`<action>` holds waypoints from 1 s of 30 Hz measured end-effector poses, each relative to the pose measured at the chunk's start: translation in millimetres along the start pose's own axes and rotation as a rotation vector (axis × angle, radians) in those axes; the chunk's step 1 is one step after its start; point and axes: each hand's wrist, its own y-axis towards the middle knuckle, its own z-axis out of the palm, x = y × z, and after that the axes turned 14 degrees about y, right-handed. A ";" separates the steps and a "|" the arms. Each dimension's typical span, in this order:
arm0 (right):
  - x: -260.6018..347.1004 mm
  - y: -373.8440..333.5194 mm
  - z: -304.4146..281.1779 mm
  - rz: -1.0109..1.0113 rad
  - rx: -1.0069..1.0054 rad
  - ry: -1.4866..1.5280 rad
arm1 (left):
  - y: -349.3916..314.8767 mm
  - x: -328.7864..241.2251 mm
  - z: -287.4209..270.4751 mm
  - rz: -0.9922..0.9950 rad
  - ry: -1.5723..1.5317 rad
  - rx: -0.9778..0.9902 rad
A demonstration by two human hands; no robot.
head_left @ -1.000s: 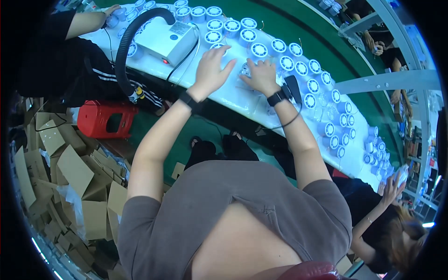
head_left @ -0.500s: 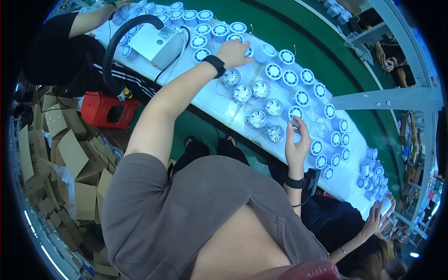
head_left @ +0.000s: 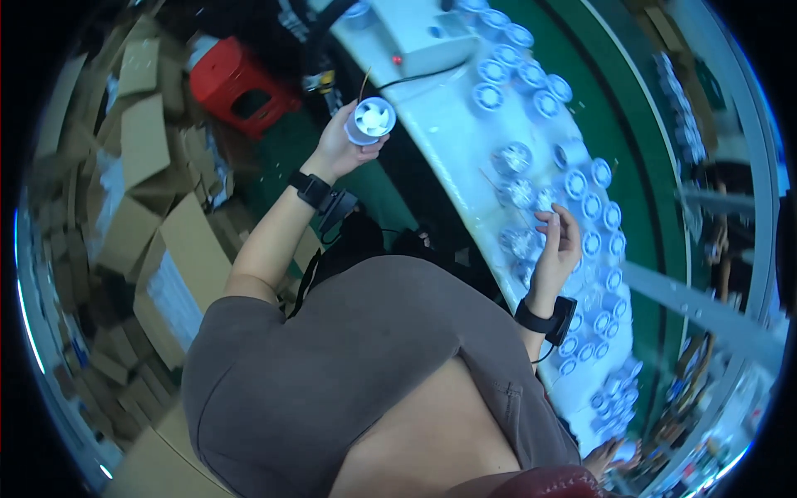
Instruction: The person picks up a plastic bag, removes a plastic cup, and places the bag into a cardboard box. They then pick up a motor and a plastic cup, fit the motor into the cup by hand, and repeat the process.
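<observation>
My left hand (head_left: 347, 143) is closed around a white cylindrical housing (head_left: 374, 119), raised off the table's left edge. Its open end faces up, showing a spoked white inside, and a thin orange wire sticks out from it. My right hand (head_left: 560, 253) hovers over the table with loosely bent, parted fingers and nothing visible between them. Close to its fingertips stands a clear finned part (head_left: 545, 199), with another clear finned part (head_left: 516, 193) to its left. Each wrist wears a black strap with a small dark device.
Several white round housings (head_left: 574, 183) stand in rows on the white table (head_left: 452, 153). A white box-shaped machine (head_left: 423, 37) with a dark cable is at its far end. Left are a red stool (head_left: 237, 87) and heaped cardboard boxes (head_left: 148, 137). Another person's hand (head_left: 602, 456) is at lower right.
My left hand has drawn back from the far housings to the left, and now holds one up. The view has turned, and my right hand stays near the clear finned parts.
</observation>
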 end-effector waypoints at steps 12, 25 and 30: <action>31.8 -17.2 116.5 0.031 0.180 -0.051 | 5.3 -2.8 -209.4 0.018 -0.412 -0.671; 37.3 -43.1 155.8 0.071 0.057 -0.077 | -40.4 -15.4 -165.0 0.348 1.890 -0.950; 35.4 -49.0 156.2 0.043 0.071 -0.064 | -42.3 -30.0 -154.7 0.365 2.071 -0.731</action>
